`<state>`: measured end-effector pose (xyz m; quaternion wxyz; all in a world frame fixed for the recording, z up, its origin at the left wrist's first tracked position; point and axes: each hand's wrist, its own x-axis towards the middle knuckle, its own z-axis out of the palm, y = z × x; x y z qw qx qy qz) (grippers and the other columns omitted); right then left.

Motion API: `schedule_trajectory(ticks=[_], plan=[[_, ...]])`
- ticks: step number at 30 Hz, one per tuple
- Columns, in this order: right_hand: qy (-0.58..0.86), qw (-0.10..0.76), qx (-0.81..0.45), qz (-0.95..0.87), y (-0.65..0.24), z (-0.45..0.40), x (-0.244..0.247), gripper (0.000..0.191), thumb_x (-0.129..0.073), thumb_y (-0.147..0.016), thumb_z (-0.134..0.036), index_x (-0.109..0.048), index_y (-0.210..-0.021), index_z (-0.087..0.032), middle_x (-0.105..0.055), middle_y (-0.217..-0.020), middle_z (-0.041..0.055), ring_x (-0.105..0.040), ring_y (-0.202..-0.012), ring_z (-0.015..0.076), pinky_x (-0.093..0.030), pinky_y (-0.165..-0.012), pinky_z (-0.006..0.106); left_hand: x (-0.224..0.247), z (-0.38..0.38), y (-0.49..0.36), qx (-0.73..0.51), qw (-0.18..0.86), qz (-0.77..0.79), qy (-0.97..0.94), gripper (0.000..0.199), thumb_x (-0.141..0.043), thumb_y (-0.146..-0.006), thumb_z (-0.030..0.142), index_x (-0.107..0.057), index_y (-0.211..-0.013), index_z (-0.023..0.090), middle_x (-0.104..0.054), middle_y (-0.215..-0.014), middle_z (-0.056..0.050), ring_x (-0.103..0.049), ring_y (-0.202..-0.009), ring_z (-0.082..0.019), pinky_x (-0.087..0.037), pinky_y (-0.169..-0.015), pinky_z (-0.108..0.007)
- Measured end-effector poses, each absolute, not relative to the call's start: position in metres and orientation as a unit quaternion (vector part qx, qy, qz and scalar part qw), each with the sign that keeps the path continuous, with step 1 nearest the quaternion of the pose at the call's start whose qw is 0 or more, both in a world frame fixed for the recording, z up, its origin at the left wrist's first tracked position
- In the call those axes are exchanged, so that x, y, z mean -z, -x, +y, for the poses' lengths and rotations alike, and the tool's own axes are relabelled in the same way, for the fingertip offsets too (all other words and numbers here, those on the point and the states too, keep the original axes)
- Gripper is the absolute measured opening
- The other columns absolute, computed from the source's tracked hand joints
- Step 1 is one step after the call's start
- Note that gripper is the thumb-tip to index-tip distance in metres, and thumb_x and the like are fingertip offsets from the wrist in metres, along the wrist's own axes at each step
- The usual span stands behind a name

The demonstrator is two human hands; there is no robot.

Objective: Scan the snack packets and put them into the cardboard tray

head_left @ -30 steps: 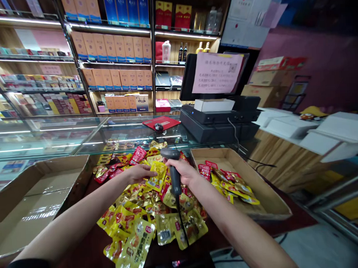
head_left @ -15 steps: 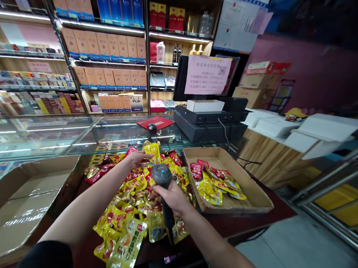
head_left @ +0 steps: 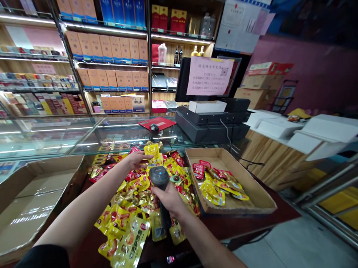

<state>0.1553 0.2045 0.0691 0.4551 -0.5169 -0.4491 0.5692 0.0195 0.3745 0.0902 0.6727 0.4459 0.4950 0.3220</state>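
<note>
My right hand (head_left: 168, 198) is wrapped round the handle of a dark barcode scanner (head_left: 159, 177), which stands upright over a heap of snack packets (head_left: 134, 200). Just beyond the scanner's head, my left hand (head_left: 137, 158) has its fingers closed on a yellow snack packet (head_left: 152, 152) at the far side of the heap. The heap is a mix of yellow, gold and red foil packets. At its near edge a larger gold pouch (head_left: 131, 246) lies with its printed face up.
A cardboard tray (head_left: 262, 203) to the right holds several yellow and red packets. Another cardboard tray (head_left: 46, 173) stands at the left. Behind are a glass counter (head_left: 121, 133), a mouse (head_left: 154, 127) on a red mat, and a monitor (head_left: 182, 80) with a pink notice.
The scanner's head has shifted slightly left in my right hand. My left hand stays on the yellow packet, and the whole view has moved a little.
</note>
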Motion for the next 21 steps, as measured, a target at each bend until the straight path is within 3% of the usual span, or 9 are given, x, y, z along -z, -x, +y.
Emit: schedule_trajectory(ticks=[15,21], plan=[[0.511,0.46,-0.573,-0.446,-0.1552,0.2026,-0.0731,0.013,-0.056,-0.07,-0.026,-0.05,-0.061,-0.018,-0.047,-0.042,-0.0038,-0.045,-0.037,0.0098,-0.035,-0.039,0.022,-0.0891,0.376,-0.0208,-0.312,0.68,0.489,-0.449,0.049,-0.088,-0.034,0.022,-0.056,-0.071,0.016,-0.063,-0.073,0.002,-0.055,-0.059,-0.009,-0.044,-0.052,-0.02],[0.512,0.459,-0.573,-0.447,-0.1561,0.2036,-0.0731,0.011,-0.055,-0.07,-0.025,-0.05,-0.063,-0.018,-0.048,-0.042,-0.0037,-0.044,-0.036,0.0097,-0.036,-0.038,0.022,-0.0896,0.3738,-0.0222,-0.32,0.674,0.499,-0.441,0.048,-0.087,-0.038,0.022,-0.055,-0.073,0.017,-0.063,-0.071,0.001,-0.056,-0.058,-0.01,-0.045,-0.05,-0.02]])
